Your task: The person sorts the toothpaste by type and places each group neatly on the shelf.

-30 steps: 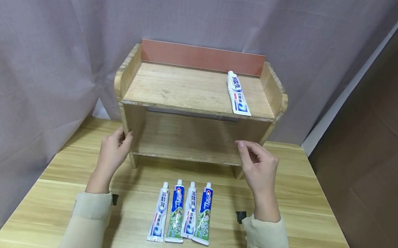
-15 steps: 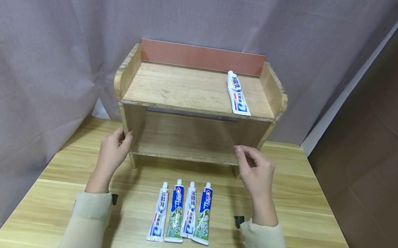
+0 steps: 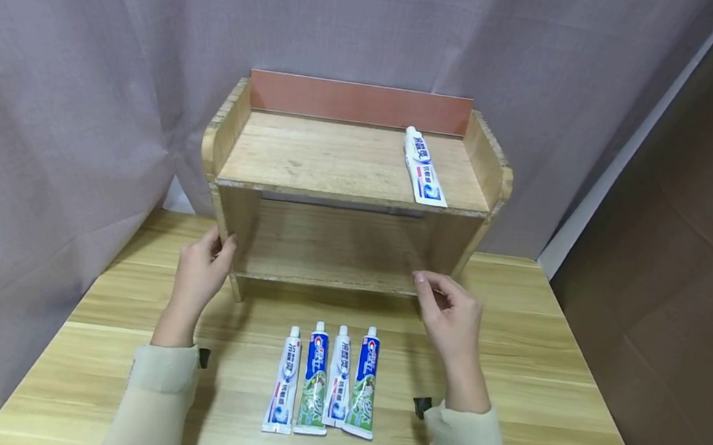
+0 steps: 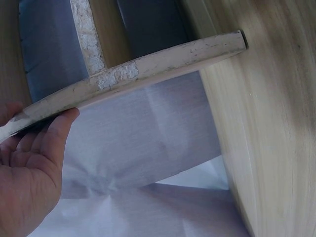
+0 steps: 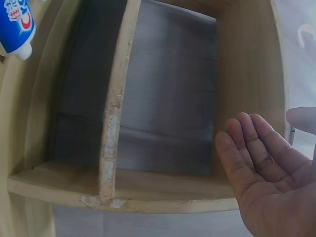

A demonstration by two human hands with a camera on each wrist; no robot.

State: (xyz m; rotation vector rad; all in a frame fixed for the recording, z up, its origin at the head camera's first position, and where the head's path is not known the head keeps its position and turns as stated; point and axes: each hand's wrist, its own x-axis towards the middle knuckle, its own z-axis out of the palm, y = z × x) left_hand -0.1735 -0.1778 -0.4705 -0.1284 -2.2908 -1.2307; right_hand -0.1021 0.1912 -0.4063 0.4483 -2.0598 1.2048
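Observation:
My left hand (image 3: 202,271) grips the left side panel of a small two-tier wooden shelf (image 3: 337,161). In the left wrist view, the fingers lie along one face of that side panel (image 4: 163,59), with the thumb on the other. My right hand (image 3: 454,318) hovers before the shelf's lower right, holding nothing; the right wrist view shows its fingers (image 5: 242,158) loosely bent and the thumb apart. A white toothpaste tube (image 3: 425,168) lies on the top tier, toward the right. Below the shelf, white tubes (image 3: 283,383) alternate with blue-and-green toothpaste tubes (image 3: 314,386), caps pointing toward the shelf.
The shelf stands at the back of a wooden table (image 3: 540,405), with a reddish strip (image 3: 360,102) along its top rear edge. Behind hangs a grey curtain (image 3: 366,18). Brown cloth (image 3: 691,239) hangs on the right side.
My right hand has lowered slightly, drifting left and toward the table's front. The left hand keeps its grip on the side panel, and the tubes have not moved.

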